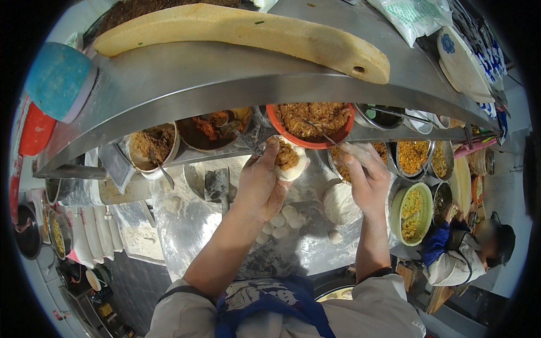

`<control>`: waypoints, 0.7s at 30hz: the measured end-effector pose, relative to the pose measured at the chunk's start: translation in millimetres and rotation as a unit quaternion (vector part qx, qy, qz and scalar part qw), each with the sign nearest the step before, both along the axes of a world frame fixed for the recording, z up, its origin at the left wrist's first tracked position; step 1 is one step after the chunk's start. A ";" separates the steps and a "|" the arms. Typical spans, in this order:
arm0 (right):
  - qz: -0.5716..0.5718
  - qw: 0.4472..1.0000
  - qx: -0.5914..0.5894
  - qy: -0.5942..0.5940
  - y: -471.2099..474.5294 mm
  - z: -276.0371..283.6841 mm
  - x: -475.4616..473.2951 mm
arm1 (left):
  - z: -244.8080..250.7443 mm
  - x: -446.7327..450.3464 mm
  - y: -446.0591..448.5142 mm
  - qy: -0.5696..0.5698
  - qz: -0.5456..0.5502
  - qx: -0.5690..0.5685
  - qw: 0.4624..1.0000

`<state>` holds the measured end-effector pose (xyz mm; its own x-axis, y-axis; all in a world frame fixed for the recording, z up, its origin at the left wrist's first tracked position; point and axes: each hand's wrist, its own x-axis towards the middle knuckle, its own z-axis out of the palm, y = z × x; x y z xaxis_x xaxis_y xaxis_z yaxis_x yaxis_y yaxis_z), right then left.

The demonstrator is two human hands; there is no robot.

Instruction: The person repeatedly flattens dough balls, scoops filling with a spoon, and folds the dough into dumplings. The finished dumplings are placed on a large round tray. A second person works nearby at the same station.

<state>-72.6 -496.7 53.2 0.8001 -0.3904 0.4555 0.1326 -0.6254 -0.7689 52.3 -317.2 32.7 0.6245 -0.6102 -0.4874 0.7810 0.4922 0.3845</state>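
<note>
My left hand [263,179] cups a round dough wrapper [300,164] with a mound of brown minced filling [287,155] in it. The wrapper is unclosed, its pale edge standing around the filling. My right hand [367,175] grips the thin metal handle of a utensil [329,138], whose tip rests in the filling of an orange bowl [310,144]. Whether it is a spoon or a spatula is hidden. Below my hands, several small dough balls [281,220] lie on the floured steel worktop [186,236]. A large dough lump [340,203] sits beside my right wrist, with a single ball [335,237] under it.
A steel shelf [169,69] overhangs the far side, bearing a long wooden beam [236,29]. Filling bowls [172,157] stand below it. A flat scraper [217,184] lies left; a green basket [396,215] stands right, near another person [456,257].
</note>
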 end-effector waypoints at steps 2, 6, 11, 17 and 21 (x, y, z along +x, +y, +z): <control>0.012 0.993 0.108 0.041 2.2 -4.0 4.2 | 5.2 2.4 0.2 0.007 -0.009 -0.034 0.999; 0.011 0.982 0.187 0.016 2.4 -16.0 8.6 | 2.8 6.3 1.7 0.001 0.006 -0.069 0.998; 0.037 0.926 0.376 -0.001 -1.0 -35.5 3.7 | 1.1 0.1 -3.7 -0.051 0.017 -0.006 0.999; -0.003 0.992 0.125 0.016 40.7 -16.9 -22.2 | 4.7 5.4 4.9 -0.005 -0.019 -0.067 0.998; 0.028 1.000 -0.014 -0.004 39.0 -10.0 -26.3 | 1.9 2.4 3.1 0.018 0.023 -0.038 0.999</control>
